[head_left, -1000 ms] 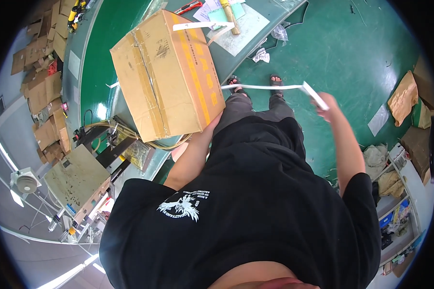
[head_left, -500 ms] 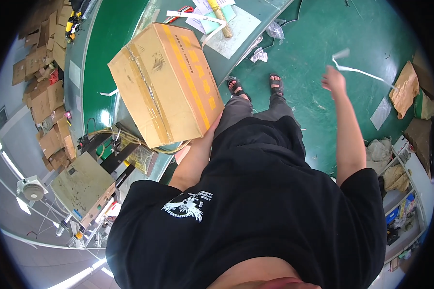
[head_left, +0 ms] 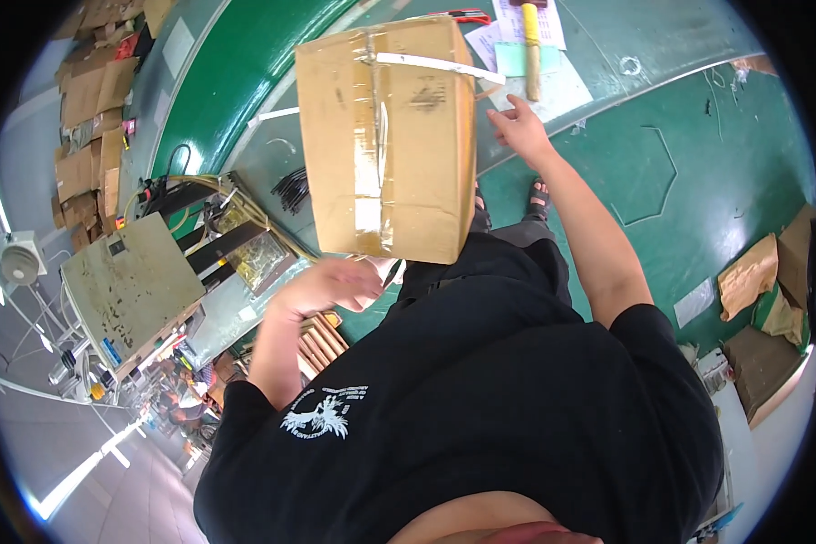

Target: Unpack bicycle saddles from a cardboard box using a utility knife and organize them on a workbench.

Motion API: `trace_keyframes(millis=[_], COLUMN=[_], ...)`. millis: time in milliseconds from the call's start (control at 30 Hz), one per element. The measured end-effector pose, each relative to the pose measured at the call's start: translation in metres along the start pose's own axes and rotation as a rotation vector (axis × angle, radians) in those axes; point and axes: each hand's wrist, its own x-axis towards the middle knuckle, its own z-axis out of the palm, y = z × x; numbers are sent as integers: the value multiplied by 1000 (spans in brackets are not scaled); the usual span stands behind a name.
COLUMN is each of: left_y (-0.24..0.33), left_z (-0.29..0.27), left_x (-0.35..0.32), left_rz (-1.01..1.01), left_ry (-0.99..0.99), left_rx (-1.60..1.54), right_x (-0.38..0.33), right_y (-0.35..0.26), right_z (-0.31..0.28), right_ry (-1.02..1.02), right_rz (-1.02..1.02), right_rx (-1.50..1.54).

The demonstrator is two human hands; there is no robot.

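Note:
A taped brown cardboard box [head_left: 335, 154] stands on the green workbench in front of me. Across its far end lies a white strap [head_left: 440, 66], reaching past the right edge. My left hand [head_left: 340, 283] is just off the near edge, empty, its fingers loosely bent. To the right of the box is my right hand [head_left: 521, 129], thumb and forefinger apart and nothing in it. Beyond this hand lies a hammer [head_left: 532, 54] with a yellow and wooden handle, on papers [head_left: 562, 91]. A red cutter knife [head_left: 467, 16] is behind the box.
Left of the box are a bundle of black ties [head_left: 292, 190] and a machine with a worn metal top [head_left: 131, 281]. A bent strap [head_left: 673, 172] lies on the green floor at right, with brown paper [head_left: 748, 276] further off. Flattened cardboard [head_left: 91, 136] is stacked far left.
My right hand has swung left to beside the box, away from the loose strap it was near over the floor. My left hand has come off the box, which now appears turned and further right.

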Motion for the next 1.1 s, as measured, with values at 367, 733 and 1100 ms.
trace_keyframes(millis=[367,733,1100], left_y=[287,318,306], left_z=[-115,-36,-29], left_x=[159,221,179], left_rz=[640,182,369], left_ry=[786,709,837], left_rx=[1044,1468,1364], right_x=[42,69,65], right_y=[-22,11,67], right_z=[40,37,-66], right_ry=[258,368,855], right_rz=[12,136,220], right_rx=[150,285,-354])
